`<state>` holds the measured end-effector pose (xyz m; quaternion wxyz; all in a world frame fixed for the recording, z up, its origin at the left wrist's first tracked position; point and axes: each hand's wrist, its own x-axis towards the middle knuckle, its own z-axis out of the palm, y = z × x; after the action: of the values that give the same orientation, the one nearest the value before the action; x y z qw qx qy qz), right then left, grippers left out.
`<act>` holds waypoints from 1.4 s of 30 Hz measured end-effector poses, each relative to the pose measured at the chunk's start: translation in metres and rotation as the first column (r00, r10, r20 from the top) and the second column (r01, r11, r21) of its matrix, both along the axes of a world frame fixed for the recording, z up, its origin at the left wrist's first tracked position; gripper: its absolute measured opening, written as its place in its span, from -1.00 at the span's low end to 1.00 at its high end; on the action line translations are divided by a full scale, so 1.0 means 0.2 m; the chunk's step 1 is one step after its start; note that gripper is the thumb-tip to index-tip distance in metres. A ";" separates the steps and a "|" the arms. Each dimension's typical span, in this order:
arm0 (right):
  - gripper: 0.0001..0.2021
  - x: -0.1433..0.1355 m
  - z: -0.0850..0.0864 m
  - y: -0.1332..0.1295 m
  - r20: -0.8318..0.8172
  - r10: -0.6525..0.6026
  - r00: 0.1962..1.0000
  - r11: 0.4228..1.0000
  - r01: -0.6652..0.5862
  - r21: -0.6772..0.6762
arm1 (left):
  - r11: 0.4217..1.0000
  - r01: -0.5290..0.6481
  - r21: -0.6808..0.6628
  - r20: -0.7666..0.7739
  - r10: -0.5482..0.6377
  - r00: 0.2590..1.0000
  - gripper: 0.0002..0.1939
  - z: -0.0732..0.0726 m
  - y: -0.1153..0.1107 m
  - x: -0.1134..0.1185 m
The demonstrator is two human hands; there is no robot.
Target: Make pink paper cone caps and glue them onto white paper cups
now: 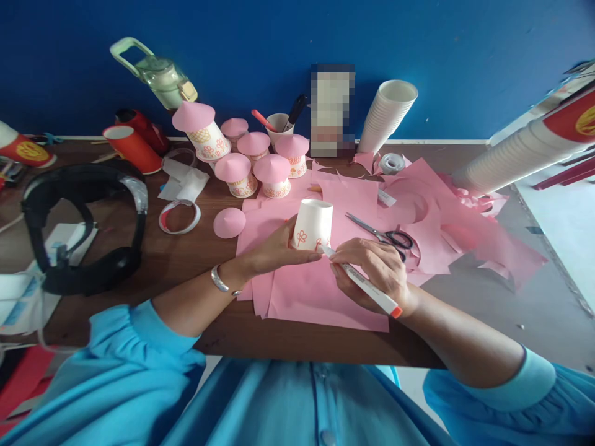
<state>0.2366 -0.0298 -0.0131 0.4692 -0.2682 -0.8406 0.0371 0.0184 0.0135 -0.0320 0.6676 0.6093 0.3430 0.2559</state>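
My left hand (279,248) is closed round a white paper cup (312,218), which has small red flower drawings near its lower edge. In my right hand (374,269) is a white marker pen (369,290) with an orange-red end, its tip touching the cup's lower side. Both hands are above a stack of pink paper sheets (307,303). Black-handled scissors (379,234) lie just beyond my right hand. To the left of the cup rests a loose pink paper cone (229,223). Behind stand several decorated cups with pink cone tops (273,170).
Cut pink paper scraps (432,210) spread to the right. Tall stacks of paper cups (388,114) stand at the back and right. A tape roll (179,217), a black headband device (83,229) and a green bottle (162,77) are on the left. A blue wall (260,49) bounds the table.
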 end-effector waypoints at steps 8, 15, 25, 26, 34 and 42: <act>-0.72 0.00 0.00 0.00 -0.028 -0.071 0.997 0.997 0.071 0.007 | 1.000 -0.010 -0.029 0.024 0.011 1.000 -0.51 0.02 0.00 0.01; -0.71 0.00 0.00 -0.01 -0.012 -0.046 0.999 0.999 0.046 -0.012 | 1.000 -0.006 0.001 0.002 0.006 1.000 -0.52 0.04 0.00 0.01; -0.74 -0.01 0.01 -0.02 -0.011 0.001 1.000 1.000 -0.001 -0.027 | 1.000 -0.018 0.014 -0.020 0.018 1.000 -0.49 0.01 -0.01 0.00; -0.74 -0.01 0.01 -0.02 -0.017 0.008 1.000 1.000 -0.009 -0.024 | 1.000 -0.016 0.019 -0.022 0.017 1.000 -0.50 0.02 -0.01 0.01; -0.76 0.00 0.00 -0.02 -0.008 0.001 1.000 1.000 -0.001 -0.024 | 0.998 -0.012 0.058 -0.030 0.014 0.999 -0.51 0.03 0.00 0.01; -0.78 -0.01 0.00 -0.01 0.005 -0.014 1.000 1.000 0.015 -0.026 | 0.998 -0.023 0.064 -0.034 0.025 0.999 -0.51 0.02 0.00 0.02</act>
<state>0.2354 -0.0324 -0.0125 0.4640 -0.2805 -0.8391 0.0440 0.0225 0.0127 -0.0283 0.6387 0.6304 0.3535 0.2641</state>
